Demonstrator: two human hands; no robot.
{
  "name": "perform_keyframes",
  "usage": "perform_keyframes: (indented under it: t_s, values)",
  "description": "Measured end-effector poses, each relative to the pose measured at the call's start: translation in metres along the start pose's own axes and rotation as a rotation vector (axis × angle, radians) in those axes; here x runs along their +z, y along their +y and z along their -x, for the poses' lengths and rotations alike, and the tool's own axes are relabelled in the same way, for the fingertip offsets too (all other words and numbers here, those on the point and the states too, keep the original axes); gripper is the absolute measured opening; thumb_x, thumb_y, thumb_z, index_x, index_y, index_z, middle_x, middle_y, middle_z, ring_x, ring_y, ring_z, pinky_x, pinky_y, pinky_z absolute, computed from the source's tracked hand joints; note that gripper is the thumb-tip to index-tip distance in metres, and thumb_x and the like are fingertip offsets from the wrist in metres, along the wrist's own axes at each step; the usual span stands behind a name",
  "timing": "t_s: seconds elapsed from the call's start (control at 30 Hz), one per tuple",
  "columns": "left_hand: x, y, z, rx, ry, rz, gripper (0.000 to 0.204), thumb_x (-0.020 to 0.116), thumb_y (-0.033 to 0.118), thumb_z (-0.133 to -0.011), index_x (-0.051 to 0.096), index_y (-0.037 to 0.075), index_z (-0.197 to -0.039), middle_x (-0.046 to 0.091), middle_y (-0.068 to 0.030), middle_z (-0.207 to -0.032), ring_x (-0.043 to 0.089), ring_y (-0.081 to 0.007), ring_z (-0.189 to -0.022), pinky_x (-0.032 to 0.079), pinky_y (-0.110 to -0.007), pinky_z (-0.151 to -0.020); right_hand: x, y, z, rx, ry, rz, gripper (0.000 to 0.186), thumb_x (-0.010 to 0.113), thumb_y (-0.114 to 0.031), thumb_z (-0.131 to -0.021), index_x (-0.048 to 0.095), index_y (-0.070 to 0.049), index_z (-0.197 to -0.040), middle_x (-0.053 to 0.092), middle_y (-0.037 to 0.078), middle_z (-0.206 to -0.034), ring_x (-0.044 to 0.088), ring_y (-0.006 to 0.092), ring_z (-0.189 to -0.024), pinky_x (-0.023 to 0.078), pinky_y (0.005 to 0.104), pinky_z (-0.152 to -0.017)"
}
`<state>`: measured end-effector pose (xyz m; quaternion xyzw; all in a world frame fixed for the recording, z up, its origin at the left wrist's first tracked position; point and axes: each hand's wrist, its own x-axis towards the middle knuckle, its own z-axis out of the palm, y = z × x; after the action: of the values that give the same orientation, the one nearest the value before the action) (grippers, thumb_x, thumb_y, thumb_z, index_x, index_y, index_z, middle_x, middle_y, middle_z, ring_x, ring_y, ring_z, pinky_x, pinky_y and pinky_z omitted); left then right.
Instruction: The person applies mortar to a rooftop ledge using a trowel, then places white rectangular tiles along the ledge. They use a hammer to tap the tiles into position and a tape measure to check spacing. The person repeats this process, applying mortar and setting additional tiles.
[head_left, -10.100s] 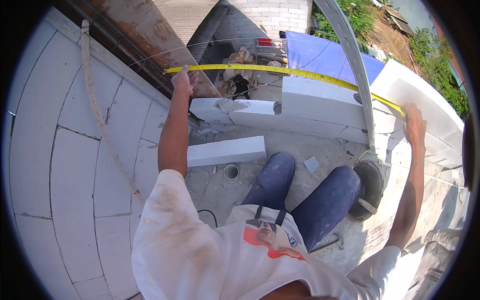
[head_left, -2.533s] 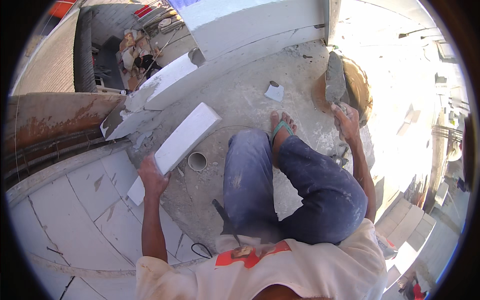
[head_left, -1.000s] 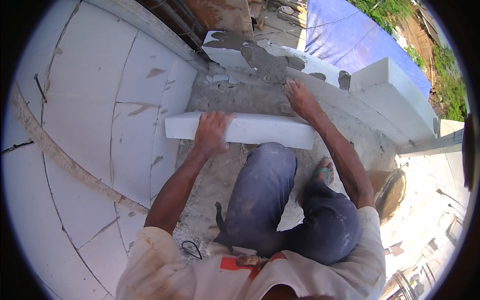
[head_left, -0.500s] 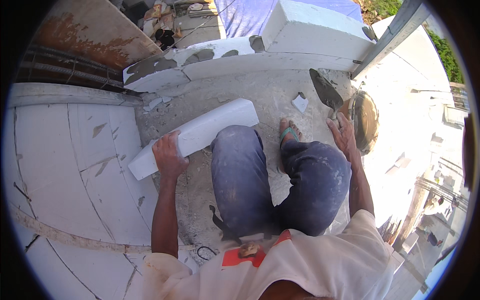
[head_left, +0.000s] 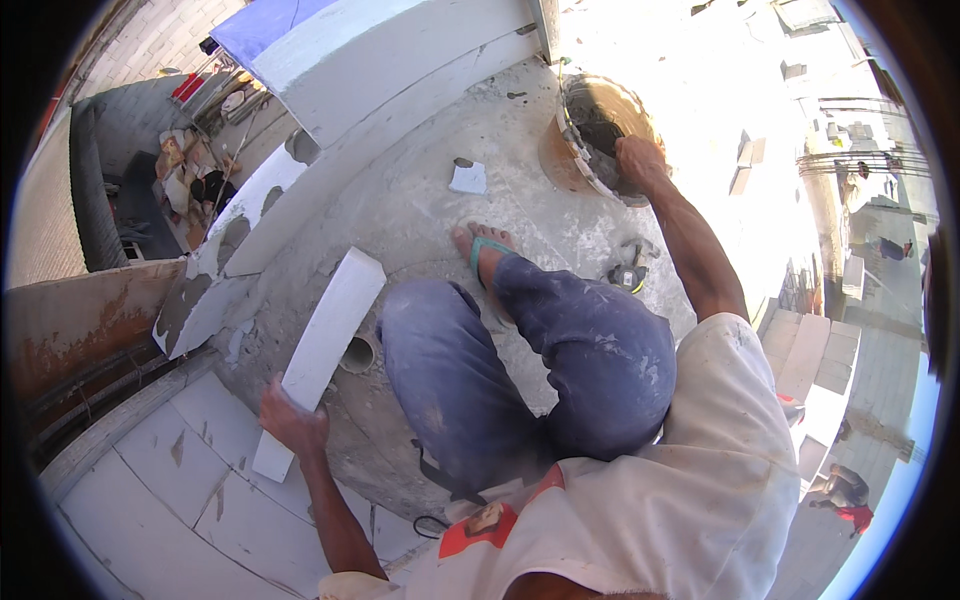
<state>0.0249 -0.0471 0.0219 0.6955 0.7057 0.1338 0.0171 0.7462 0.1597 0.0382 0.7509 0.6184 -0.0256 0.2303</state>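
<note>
While the low wall point(head_left: 258, 240) bears grey mortar patches at the left, the left hand point(head_left: 293, 417) has its fingers partly closed around the lower part of a long white block point(head_left: 334, 315), which slants beside a round pipe point(head_left: 357, 355). Farther right, past the tiled-looking white fragment point(head_left: 468, 178) on the floor, a mortar-smeared bucket point(head_left: 563, 157) stands open, and the right hand point(head_left: 640, 163) reaches over its mouth, fingers bent; what they grasp, I cannot tell.

Dusty grey concrete floor point(head_left: 405, 220), white block wall point(head_left: 150, 460) at lower left, glaring sunlight point(head_left: 720, 100) at upper right
</note>
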Motion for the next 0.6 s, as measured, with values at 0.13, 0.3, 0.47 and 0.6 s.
perform_keyframes:
  t_s: [0.13,0.3,0.47,0.6]
  values:
    - [0.002,0.000,-0.005,0.024,0.009,0.037,0.077,0.082,0.001,-0.056,0.057,0.004,-0.129,0.064,-0.0179,-0.109,0.060,-0.0438,-0.104,0.045,-0.052,-0.089,0.013,-0.017,0.000,-0.154,0.092,-0.049,0.022,0.067,-0.019,-0.087,0.073,0.002,-0.086,0.073,0.022,-0.076,0.076,0.0383,-0.073,0.059,0.0500,-0.064]
    - [-0.002,0.006,-0.005,-0.001,0.012,0.012,0.074,0.080,0.000,-0.056,0.058,0.004,-0.127,0.065,-0.0181,-0.107,0.061,-0.0437,-0.102,0.045,-0.052,-0.088,-0.038,0.014,0.062,0.127,-0.297,-0.836,0.025,0.072,-0.024,-0.091,0.071,-0.001,-0.082,0.061,0.006,-0.063,0.057,0.0165,-0.051,0.043,0.0347,-0.044]
    - [0.000,0.012,-0.004,0.013,0.038,0.011,0.077,0.080,0.001,-0.057,0.058,0.006,-0.130,0.064,-0.0161,-0.108,0.061,-0.0414,-0.104,0.044,-0.050,-0.090,-0.031,0.025,0.108,0.246,-0.126,-1.137,0.028,0.074,-0.029,-0.094,0.068,-0.004,-0.081,0.055,-0.001,-0.059,0.043,0.0067,-0.045,0.032,0.0278,-0.041]
    - [0.008,0.003,0.005,0.000,0.046,0.008,0.081,0.081,0.002,-0.058,0.056,0.008,-0.135,0.063,-0.0140,-0.112,0.060,-0.0374,-0.109,0.042,-0.048,-0.093,-0.059,-0.002,0.104,0.162,0.043,-1.054,0.031,0.073,-0.031,-0.096,0.065,-0.005,-0.081,0.053,-0.002,-0.059,0.044,0.0073,-0.047,0.035,0.0277,-0.042]
